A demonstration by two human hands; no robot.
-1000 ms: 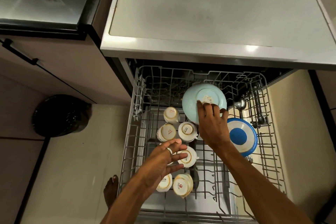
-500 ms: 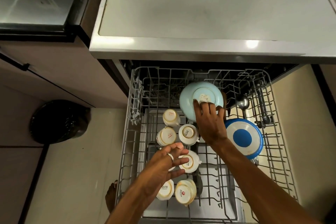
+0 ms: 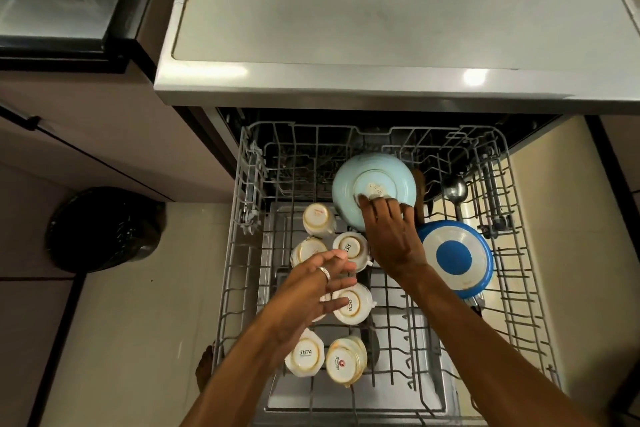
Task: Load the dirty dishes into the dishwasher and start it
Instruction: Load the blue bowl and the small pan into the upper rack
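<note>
The wire dishwasher rack (image 3: 239,253) is pulled out below the counter. My right hand (image 3: 391,232) grips a pale blue bowl (image 3: 349,184), held upside down and tilted at the rack's back middle. My left hand (image 3: 308,291) hovers open, fingers spread, over several upturned white cups (image 3: 349,246) in the rack's left half. A blue and white bowl (image 3: 453,256) lies upside down to the right of my right wrist. A metal ladle (image 3: 454,191) rests behind it.
The steel counter (image 3: 381,28) overhangs the rack's back edge. A black bin (image 3: 104,229) stands on the floor to the left. A bare foot (image 3: 204,367) shows beside the rack's left front. The rack's front right rows hold nothing.
My right hand has kept its hold on the pale blue bowl, shifting it only slightly. My left hand stays hovering over the cups. The view has shifted a little.
</note>
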